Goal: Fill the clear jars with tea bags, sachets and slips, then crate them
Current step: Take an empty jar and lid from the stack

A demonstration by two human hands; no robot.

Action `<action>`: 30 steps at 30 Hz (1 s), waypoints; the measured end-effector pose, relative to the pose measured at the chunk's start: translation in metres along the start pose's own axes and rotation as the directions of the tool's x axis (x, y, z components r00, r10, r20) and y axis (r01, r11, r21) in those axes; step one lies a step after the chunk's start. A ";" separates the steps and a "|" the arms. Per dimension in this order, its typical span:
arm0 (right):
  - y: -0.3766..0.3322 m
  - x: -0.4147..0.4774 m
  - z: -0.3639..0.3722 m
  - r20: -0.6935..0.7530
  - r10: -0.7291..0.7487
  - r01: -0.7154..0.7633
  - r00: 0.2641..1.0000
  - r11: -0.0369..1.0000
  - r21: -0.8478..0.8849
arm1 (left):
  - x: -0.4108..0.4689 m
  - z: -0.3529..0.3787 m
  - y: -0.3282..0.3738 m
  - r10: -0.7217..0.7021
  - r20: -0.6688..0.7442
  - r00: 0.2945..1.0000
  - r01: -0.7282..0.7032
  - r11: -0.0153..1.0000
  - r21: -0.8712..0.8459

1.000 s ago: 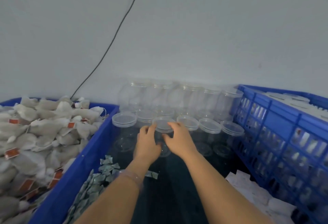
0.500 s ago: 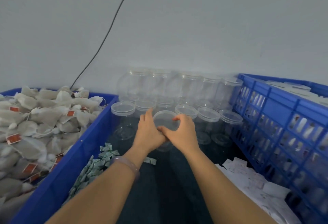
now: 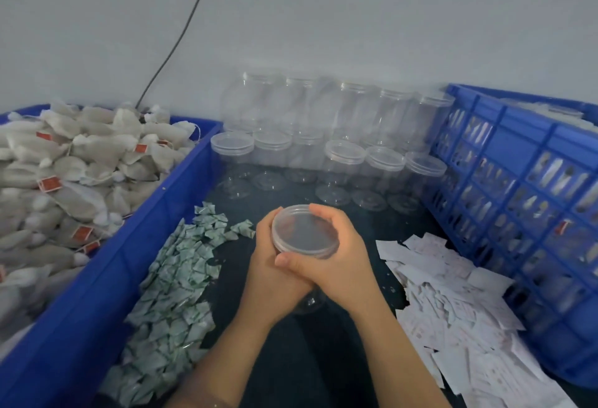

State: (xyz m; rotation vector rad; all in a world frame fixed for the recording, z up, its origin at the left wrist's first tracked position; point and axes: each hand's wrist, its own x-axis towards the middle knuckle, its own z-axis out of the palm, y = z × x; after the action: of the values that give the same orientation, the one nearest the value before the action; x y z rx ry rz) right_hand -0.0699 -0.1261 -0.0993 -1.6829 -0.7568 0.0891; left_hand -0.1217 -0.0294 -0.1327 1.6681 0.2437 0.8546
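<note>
Nearest, green-and-white sachets (image 3: 174, 278) drift along the left of the dark table (image 3: 291, 359) and white slips (image 3: 453, 304) along the right, hemming in the middle. Between them the left hand (image 3: 271, 275) and right hand (image 3: 346, 262) both wrap the clear jar (image 3: 305, 236) — upright, long axis vertical, capped end up. Tea bags (image 3: 74, 165) heap the blue bin (image 3: 97, 278) on the left, a blue crate (image 3: 517, 155) stands on the right, and spare jars (image 3: 344, 162) line the wall (image 3: 323, 19).
</note>
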 end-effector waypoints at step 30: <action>0.000 -0.016 0.002 -0.175 -0.151 0.154 0.973 0.988 0.008 | -0.005 -0.004 0.006 -0.023 0.145 0.989 0.022 1.000 0.006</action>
State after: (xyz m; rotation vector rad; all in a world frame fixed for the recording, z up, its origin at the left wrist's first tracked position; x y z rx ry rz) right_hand -0.0832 -0.1329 -0.1053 -1.5829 -0.7473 -0.1550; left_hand -0.1300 -0.0314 -0.1289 1.7198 0.1643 0.7128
